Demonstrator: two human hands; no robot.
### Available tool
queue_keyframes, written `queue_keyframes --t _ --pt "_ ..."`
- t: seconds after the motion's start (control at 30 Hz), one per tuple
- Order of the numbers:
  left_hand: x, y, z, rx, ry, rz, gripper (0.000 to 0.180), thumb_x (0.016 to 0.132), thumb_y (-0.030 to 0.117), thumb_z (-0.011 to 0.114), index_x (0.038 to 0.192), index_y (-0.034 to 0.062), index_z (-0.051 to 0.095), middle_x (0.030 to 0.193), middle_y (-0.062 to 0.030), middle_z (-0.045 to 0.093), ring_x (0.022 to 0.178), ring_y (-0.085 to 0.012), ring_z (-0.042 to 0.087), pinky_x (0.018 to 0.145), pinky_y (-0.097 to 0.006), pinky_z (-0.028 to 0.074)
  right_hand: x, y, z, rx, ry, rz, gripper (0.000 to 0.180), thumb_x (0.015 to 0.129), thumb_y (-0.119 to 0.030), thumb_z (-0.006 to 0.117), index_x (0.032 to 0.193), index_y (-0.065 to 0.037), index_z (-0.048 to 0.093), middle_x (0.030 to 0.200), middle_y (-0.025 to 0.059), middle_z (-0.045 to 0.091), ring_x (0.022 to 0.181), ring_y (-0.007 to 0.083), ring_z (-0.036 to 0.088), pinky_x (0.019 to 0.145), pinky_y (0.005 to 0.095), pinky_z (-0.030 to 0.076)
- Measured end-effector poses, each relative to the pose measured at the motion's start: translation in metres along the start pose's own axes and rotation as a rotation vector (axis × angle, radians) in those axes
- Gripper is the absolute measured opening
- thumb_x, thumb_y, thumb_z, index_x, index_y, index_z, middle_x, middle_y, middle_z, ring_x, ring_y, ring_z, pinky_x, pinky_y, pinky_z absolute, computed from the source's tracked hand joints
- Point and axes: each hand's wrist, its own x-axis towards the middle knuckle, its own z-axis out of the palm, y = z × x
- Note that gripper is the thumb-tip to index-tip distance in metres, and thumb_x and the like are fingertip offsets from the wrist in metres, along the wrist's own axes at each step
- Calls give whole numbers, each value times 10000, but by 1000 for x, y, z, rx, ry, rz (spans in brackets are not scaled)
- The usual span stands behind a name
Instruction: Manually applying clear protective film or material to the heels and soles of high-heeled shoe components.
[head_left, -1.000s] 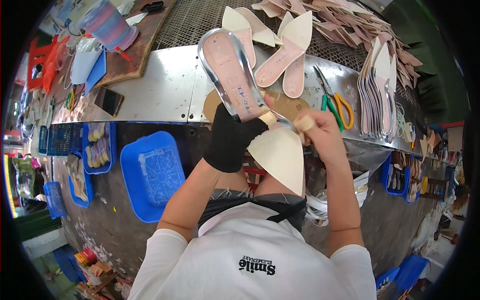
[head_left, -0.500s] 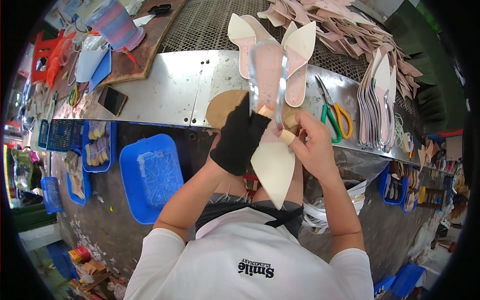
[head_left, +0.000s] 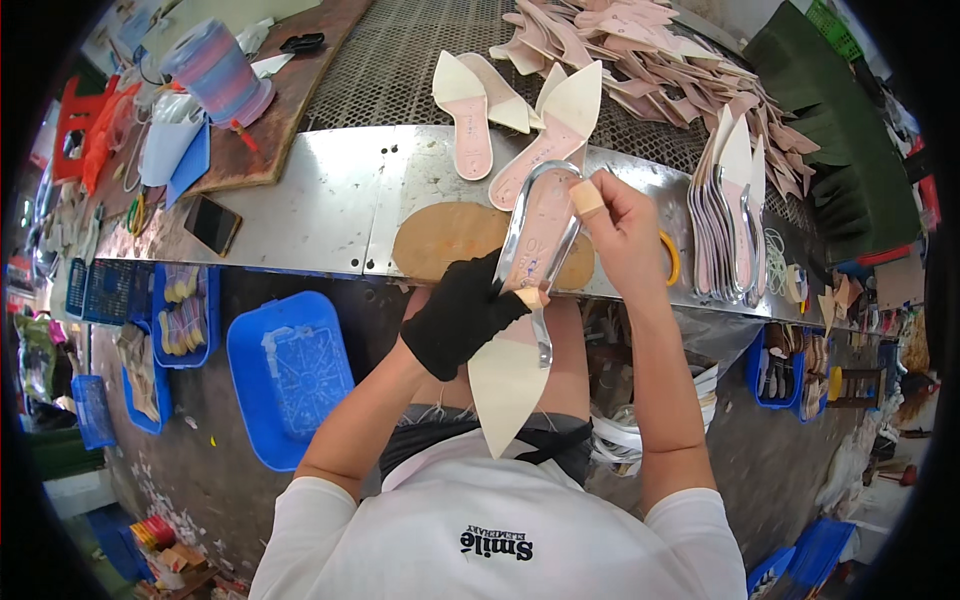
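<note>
Gloved left hand (head_left: 462,315) grasping a pointed insole (head_left: 540,230) mid-length, right hand (head_left: 622,222) pinching its silver-edged heel (head_left: 551,183)

Metal bench (head_left: 322,200) (mesh (head_left: 385,65) farther back), phone (head_left: 212,226), brown pad (head_left: 435,242), pale insoles (head_left: 472,135)

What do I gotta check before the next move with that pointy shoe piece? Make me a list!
1. Shoe piece held: ok, the black-gloved left hand grips it around its middle.
2. Right hand in place: ok, its taped thumb is at the edge of the rounded heel end.
3. Silver strip around the heel: ok, it curves around that end.
4. Strip stuck down: cannot tell.
5. Cream toe pointing toward the person's body: ok.
6. Scissors closed: cannot tell, only an orange handle shows past the right arm.
</note>
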Motion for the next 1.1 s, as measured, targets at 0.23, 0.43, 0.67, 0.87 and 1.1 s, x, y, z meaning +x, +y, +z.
queue_keyframes --t 0.23,0.43,0.67,0.87,1.1 --pt "-2 -5 -15 96 -85 61 364 790 367 703 897 22 656 596 -60 581 541 -149 545 543 -317 434 11 -12 -22 120 -251 158 148 891 -140 589 867 1 624 664 -54 493 624 21 399 541 202 332" --pt "-6 -3 -21 78 -107 1 339 775 334 723 911 28 671 615 -69 599 551 -131 535 553 -298 430 2 -9 -8 32 -173 149 140 886 -140 598 878 -1 614 709 -46 524 647 24 439 553 193 346" --pt "-9 -13 -20 24 -82 62 355 787 346 703 928 23 666 643 -93 620 560 -161 548 578 -311 442 -3 -12 4 179 -189 168 238 834 -190 662 965 -2 597 794 -2 591 712 90 558 640 221 445" --pt "-16 -6 -20 40 -15 -7 311 793 330 701 901 39 677 652 -88 628 558 -166 545 579 -313 442 -20 -44 49 -515 222 -415 490 666 -225 775 1077 -16 610 875 50 643 802 195 610 728 253 472" --pt "-11 -8 -24 65 -142 -64 336 774 343 729 899 38 668 691 -66 643 610 -144 592 575 -305 446 32 -28 5 104 -435 181 305 868 -279 630 1066 -52 675 785 19 663 660 61 557 661 238 448"
